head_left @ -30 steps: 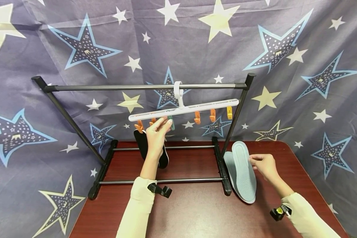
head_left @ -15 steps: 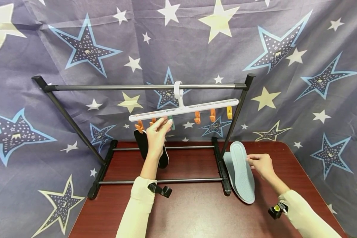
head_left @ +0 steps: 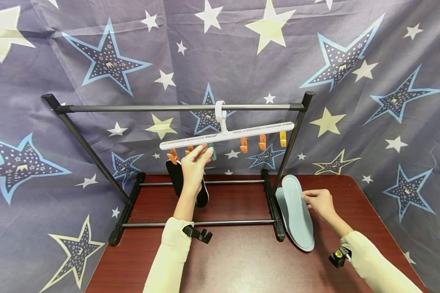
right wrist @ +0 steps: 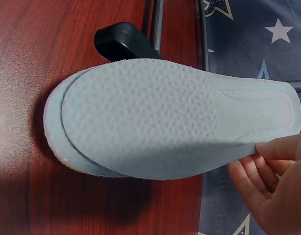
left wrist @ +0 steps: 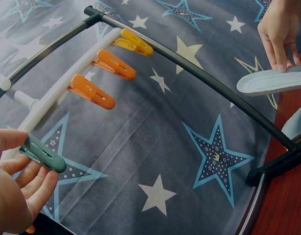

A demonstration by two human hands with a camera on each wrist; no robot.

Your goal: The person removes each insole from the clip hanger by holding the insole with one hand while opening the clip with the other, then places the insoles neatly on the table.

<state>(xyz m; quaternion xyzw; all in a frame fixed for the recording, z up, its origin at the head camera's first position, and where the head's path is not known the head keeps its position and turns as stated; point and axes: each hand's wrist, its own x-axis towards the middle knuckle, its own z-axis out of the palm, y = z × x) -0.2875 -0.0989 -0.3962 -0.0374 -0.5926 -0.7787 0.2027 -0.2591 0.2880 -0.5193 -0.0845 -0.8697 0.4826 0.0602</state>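
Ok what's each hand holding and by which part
Right hand: top pale blue textured insole, its edge near the narrow end. Left hand: green plastic clip, near its upper end.

- Green clip (left wrist: 44,154): hangs from the hanger bar, pinched by the left hand (head_left: 193,166), its free end toward four o'clock in the left wrist view.
- White hanger (head_left: 243,132): slim bar, tilted, one end slightly above three o'clock.
- Upper insole (head_left: 300,217): pale blue-grey, dimpled forefoot, heel toward eleven-thirty; the right hand (head_left: 320,202) pinches its edge near the raised heel.
- Lower insole (head_left: 282,203): similar colour, partly covered, showing at the upper one's nine o'clock.
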